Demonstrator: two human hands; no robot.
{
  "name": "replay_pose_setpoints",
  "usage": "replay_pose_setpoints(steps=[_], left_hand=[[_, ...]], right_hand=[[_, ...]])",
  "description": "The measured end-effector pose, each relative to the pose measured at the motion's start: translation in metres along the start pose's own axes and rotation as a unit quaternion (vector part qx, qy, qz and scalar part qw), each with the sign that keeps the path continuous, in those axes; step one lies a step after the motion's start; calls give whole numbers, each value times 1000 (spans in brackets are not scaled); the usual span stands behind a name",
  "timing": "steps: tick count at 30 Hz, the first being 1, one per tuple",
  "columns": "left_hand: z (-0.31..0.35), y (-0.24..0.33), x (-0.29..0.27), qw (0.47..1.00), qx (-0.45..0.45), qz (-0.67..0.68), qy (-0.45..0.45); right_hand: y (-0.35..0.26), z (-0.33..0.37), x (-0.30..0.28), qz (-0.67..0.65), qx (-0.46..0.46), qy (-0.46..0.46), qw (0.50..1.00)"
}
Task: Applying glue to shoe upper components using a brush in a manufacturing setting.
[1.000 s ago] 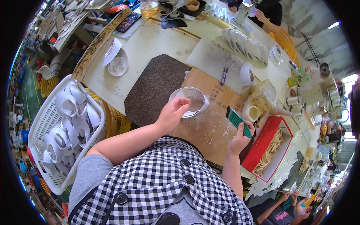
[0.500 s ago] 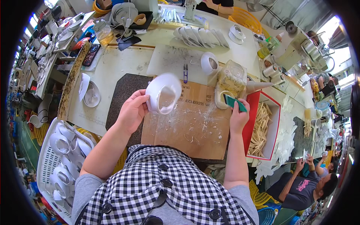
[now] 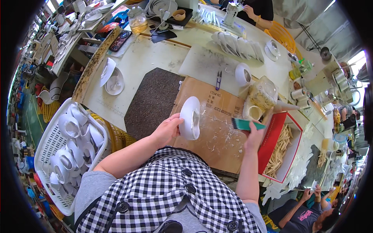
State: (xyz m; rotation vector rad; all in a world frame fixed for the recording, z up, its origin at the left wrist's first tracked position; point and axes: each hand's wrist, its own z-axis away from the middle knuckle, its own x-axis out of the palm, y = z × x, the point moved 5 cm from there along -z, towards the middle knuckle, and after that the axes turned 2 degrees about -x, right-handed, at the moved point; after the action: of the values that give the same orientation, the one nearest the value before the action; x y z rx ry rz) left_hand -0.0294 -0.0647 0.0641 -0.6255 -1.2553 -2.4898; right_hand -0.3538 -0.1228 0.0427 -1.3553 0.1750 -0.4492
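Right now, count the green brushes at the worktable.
1: the green brush, in the right hand near the right edge of the cardboard. Others may be hidden.

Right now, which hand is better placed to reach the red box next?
Probably the right hand: it's nearest the red box, though holding a green tool. The left hand, holding a white piece, is farther.

On the bench (image 3: 152, 56), a cardboard sheet (image 3: 211, 145) lies just right of a mat (image 3: 151, 95), under a held piece (image 3: 189, 118) and, to its right, a held brush (image 3: 244, 124). Snips (image 3: 218, 80) lie at the sheet's back edge, a container (image 3: 264, 92) near its back right corner, and a box (image 3: 269, 141) of strips (image 3: 279, 153) to its right. A basket (image 3: 43, 163) of other pieces (image 3: 70, 157) stands left of the bench, and a phone (image 3: 121, 40) lies near the bench's left edge.
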Motion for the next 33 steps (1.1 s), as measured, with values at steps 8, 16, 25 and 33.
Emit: replay_pose_setpoints(steps=[8,16,25,33], left_hand=[[2,-6,1,998,-63,-17,-7],[3,7,9,994,-61,13,-85],[-2,21,11,978,-65,189,-54],[2,26,-13,923,20,383,1]], right_hand=[[41,26,142,-21,21,-165,986],[-41,73,162,158,-326,-366,857],[-85,127,135,235,-587,-500,591],[8,89,118,-38,-225,-228,947]])
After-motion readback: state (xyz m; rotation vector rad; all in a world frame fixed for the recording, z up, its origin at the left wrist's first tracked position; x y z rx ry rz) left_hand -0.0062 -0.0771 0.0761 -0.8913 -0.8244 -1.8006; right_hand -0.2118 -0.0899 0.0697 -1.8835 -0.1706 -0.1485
